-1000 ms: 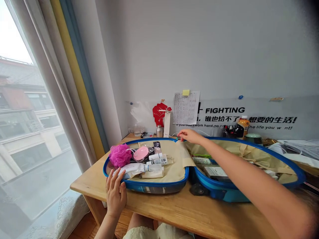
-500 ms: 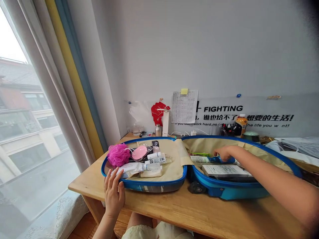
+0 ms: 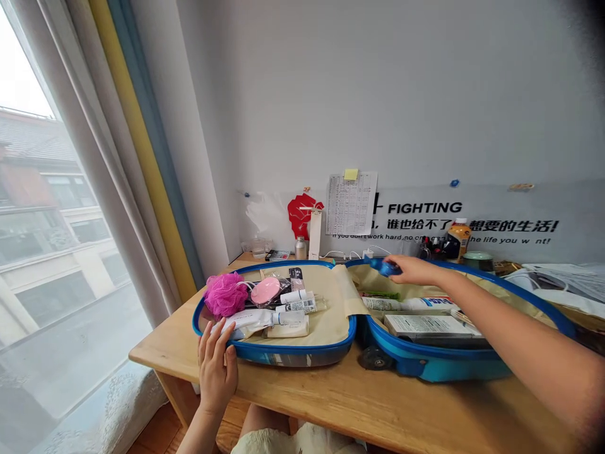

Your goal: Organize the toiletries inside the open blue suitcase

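Note:
A blue suitcase (image 3: 295, 348) lies opened out on the table. My left hand (image 3: 218, 359) rests on the front left rim of its left half, fingers stretched out and holding nothing. Beside those fingers are a white tube (image 3: 253, 320), a pink bath puff (image 3: 225, 294) and a round pink item (image 3: 265, 291). My right hand (image 3: 407, 270) is closed on a dark blue item (image 3: 382, 267), raised over the back of the right half; its kind is too blurred to tell. Below it lie a toothpaste tube (image 3: 430, 303), a green-and-white tube (image 3: 382, 303) and a grey-white box (image 3: 428, 326).
Behind the suitcase stand an orange-capped drink bottle (image 3: 457, 242), a metallic bottle (image 3: 300, 248) and a tall white box (image 3: 315, 234). Papers (image 3: 548, 275) lie at the right. The wooden table (image 3: 326, 394) has its left edge near the curtain (image 3: 118, 145) and window.
My right hand has lifted the dark blue item out of the right half and moved it up and left. The toothpaste tube is now uncovered. My left hand has stayed in place.

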The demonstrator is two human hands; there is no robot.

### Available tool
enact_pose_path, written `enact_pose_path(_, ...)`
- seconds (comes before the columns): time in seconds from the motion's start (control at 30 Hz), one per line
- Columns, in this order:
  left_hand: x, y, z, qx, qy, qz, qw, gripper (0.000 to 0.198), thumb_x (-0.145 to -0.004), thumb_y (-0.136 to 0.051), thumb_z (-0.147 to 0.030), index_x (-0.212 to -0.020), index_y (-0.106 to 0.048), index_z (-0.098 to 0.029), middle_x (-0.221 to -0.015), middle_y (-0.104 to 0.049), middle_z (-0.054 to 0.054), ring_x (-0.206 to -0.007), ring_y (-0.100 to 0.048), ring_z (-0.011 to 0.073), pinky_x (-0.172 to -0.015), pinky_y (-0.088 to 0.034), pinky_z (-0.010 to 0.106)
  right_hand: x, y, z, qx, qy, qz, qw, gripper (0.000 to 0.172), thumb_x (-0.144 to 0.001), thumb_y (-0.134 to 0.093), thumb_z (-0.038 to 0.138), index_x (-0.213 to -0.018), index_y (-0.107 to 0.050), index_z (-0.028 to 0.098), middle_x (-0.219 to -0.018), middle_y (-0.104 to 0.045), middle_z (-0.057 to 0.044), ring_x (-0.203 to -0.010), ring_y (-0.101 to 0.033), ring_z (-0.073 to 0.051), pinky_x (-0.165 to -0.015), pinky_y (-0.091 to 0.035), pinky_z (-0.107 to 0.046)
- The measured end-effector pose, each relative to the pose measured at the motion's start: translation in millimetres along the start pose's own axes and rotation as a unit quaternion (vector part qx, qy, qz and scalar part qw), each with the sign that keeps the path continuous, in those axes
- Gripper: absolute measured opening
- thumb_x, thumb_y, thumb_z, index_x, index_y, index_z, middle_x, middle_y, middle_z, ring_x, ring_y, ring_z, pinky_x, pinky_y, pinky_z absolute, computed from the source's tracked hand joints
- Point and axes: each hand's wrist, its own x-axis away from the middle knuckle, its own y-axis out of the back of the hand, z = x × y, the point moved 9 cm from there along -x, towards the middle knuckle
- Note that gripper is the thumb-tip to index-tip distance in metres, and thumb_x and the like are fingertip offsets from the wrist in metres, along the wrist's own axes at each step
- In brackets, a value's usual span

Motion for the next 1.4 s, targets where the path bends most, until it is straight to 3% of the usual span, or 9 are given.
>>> enact_pose_path(0.13,0.4,-0.1,0.1,-0.002,-0.003,0.004,1.000,0.041,-0.096,-0.036,-0.025,-0.134,-0.050,-0.024,-0.136,-0.053,0.010,-0.141,-0.031,0.0269,-0.116,-0.024,0.052,-25.5,2.4,91.6,0.013,0.094,-0.002,0.995,0.052,-0.078,-0.060,0.034,-0.128,-0.052,0.022,-0.124,-0.060,-0.010,-0.107,-0.059,-0.023,-0.090,-0.045,-0.031)
enact_pose_path(0.27,0.6,-0.8,0.9,-0.007,-0.002,0.009,1.000,0.040,-0.096,-0.035,-0.026,-0.133,-0.051,-0.023,-0.134,-0.054,0.010,-0.141,-0.031,0.0269,-0.116,-0.024,0.052,-52.5,-30.2,160.1,0.052,0.137,0.029,0.989,0.044,-0.080,-0.065,0.036,-0.121,-0.057,0.020,-0.120,-0.060,-0.010,-0.104,-0.059,-0.021,-0.091,-0.047,-0.036)
enact_pose_path(0.5,-0.2,-0.4,-1.3,-0.011,-0.008,0.011,1.000,0.039,-0.096,-0.035,-0.023,-0.133,-0.050,-0.022,-0.136,-0.053,0.011,-0.141,-0.030,0.0255,-0.116,-0.022,0.050,-80.9,-84.3,192.5,0.093,0.141,0.094,0.981,0.030,-0.091,-0.055,0.039,-0.113,-0.060,0.019,-0.118,-0.060,-0.007,-0.104,-0.059,-0.017,-0.091,-0.050,-0.039)
enact_pose_path(0.67,0.4,-0.6,-2.1,-0.015,-0.015,0.011,1.000,0.040,-0.096,-0.036,-0.022,-0.133,-0.049,-0.022,-0.137,-0.052,0.011,-0.141,-0.030,0.0257,-0.117,-0.022,0.049,-79.8,-92.9,199.6,0.054,0.165,0.118,0.978,0.030,-0.091,-0.056,0.039,-0.112,-0.061,0.018,-0.117,-0.061,-0.007,-0.103,-0.059,-0.017,-0.091,-0.051,-0.040)
enact_pose_path(0.8,-0.3,0.5,-3.2,-0.012,-0.019,0.009,1.000,0.040,-0.096,-0.036,-0.023,-0.134,-0.049,-0.022,-0.136,-0.052,0.011,-0.141,-0.031,0.0260,-0.116,-0.023,0.049,-81.2,-64.7,175.7,-0.007,0.159,0.091,0.983,0.034,-0.091,-0.055,0.038,-0.119,-0.058,0.019,-0.122,-0.059,-0.008,-0.106,-0.059,-0.018,-0.092,-0.050,-0.041)
enact_pose_path(0.97,-2.3,2.3,-5.3,-0.013,-0.022,0.000,1.000,0.041,-0.096,-0.036,-0.024,-0.134,-0.049,-0.023,-0.134,-0.054,0.010,-0.140,-0.032,0.0264,-0.116,-0.024,0.050,-71.5,-21.5,90.4,-0.021,0.065,0.039,0.997,0.036,-0.093,-0.051,0.040,-0.122,-0.056,0.019,-0.127,-0.056,-0.009,-0.111,-0.057,-0.019,-0.095,-0.048,-0.043)
enact_pose_path(1.03,-2.6,2.4,-5.7,-0.011,-0.024,-0.002,1.000,0.041,-0.096,-0.037,-0.023,-0.135,-0.049,-0.023,-0.134,-0.054,0.010,-0.141,-0.032,0.0263,-0.116,-0.025,0.049,-57.6,-27.0,56.2,-0.006,0.025,0.072,0.997,0.032,-0.092,-0.053,0.040,-0.115,-0.059,0.018,-0.121,-0.059,-0.007,-0.107,-0.058,-0.018,-0.093,-0.049,-0.041)
enact_pose_path(1.17,-2.0,1.7,-4.5,-0.014,-0.023,-0.002,1.000,0.042,-0.095,-0.037,-0.022,-0.136,-0.047,-0.023,-0.136,-0.052,0.010,-0.140,-0.032,0.0269,-0.116,-0.025,0.050,-23.7,-67.9,8.2,0.024,-0.038,0.180,0.983,0.029,-0.091,-0.057,0.038,-0.108,-0.062,0.016,-0.111,-0.063,-0.005,-0.098,-0.061,-0.016,-0.087,-0.052,-0.037)
enact_pose_path(1.4,-0.7,1.1,-3.8,-0.015,-0.030,0.001,0.999,0.042,-0.095,-0.036,-0.021,-0.136,-0.047,-0.023,-0.137,-0.051,0.011,-0.140,-0.031,0.0266,-0.116,-0.024,0.050,-3.3,-107.8,-28.7,0.064,-0.114,0.256,0.958,0.034,-0.090,-0.057,0.038,-0.116,-0.058,0.016,-0.117,-0.060,-0.007,-0.102,-0.060,-0.018,-0.088,-0.052,-0.040)
